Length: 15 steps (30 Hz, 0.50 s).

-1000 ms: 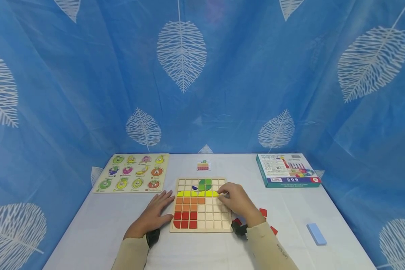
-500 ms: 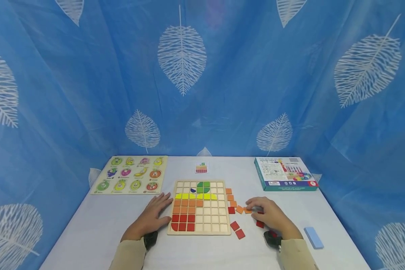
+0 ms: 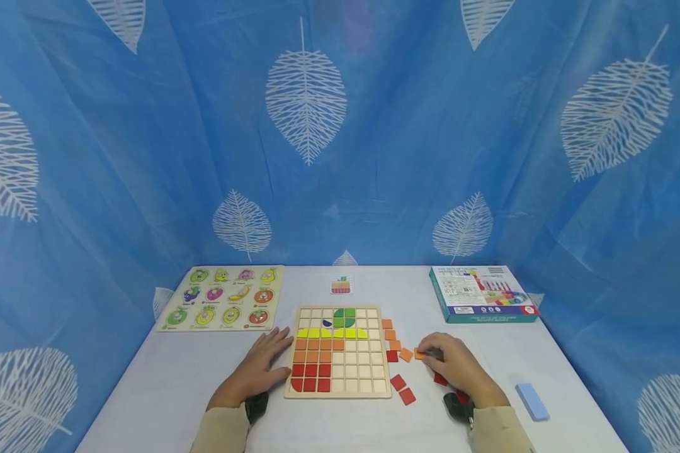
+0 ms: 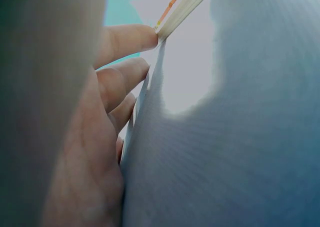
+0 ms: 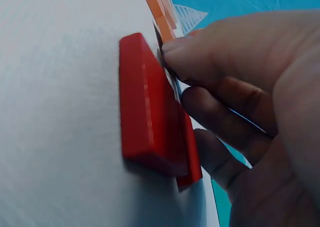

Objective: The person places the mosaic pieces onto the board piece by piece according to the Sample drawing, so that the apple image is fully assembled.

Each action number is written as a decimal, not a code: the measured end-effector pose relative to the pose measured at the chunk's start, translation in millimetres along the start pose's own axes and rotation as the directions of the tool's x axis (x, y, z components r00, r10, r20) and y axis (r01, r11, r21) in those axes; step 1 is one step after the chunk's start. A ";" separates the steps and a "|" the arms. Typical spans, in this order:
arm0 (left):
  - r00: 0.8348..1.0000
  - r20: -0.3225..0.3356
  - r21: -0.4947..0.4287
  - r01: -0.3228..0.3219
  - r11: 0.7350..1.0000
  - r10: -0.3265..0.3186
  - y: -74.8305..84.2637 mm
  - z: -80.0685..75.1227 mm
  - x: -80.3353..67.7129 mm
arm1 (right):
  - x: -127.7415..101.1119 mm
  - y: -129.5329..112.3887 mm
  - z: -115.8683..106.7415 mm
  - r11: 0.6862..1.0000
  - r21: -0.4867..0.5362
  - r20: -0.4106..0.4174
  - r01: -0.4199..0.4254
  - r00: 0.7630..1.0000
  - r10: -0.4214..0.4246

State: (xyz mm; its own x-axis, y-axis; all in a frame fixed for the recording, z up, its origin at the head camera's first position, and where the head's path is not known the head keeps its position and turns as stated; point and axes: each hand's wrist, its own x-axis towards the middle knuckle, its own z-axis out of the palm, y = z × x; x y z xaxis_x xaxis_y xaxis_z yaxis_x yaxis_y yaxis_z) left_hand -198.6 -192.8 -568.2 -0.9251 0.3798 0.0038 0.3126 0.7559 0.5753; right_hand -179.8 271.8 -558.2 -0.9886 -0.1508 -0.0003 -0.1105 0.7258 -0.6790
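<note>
I see an orange tile (image 3: 419, 353) on the white table (image 3: 487, 352), just right of the wooden grid board (image 3: 340, 353), pinched by my right hand (image 3: 453, 368) with curled fingertips (red tiles (image 5: 150, 117) lie under the palm). My left hand (image 3: 257, 368) rests flat, fingers straight, touching the board's left edge.

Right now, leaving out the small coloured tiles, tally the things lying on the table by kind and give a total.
Puzzle boards: 2 (grid board, fruit board)
Boxes: 1 (teal box)
Picture cards: 1 (card)
Blue blocks: 1 (block)
Total: 5
</note>
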 end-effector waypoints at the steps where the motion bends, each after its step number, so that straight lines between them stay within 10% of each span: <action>1: 1.000 0.001 0.003 0.001 1.000 -0.001 0.2 -0.1 0.1 | -0.2 -0.3 0.2 1.000 0.005 -0.004 0.001 1.000 -0.001; 15: 1.000 -0.002 0.006 0.003 1.000 -0.003 0.2 -0.1 -0.8 | -0.9 -8.1 4.6 1.000 0.016 -0.070 -0.006 0.998 0.007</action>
State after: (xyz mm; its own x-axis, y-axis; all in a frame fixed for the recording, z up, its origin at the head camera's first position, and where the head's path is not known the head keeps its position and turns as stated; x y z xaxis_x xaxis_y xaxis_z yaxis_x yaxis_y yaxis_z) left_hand -197.9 -193.0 -568.0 -0.9263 0.3768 0.0036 0.3114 0.7600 0.5704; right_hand -177.5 263.0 -556.1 -0.9941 -0.0985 0.0464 -0.1032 0.7156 -0.6909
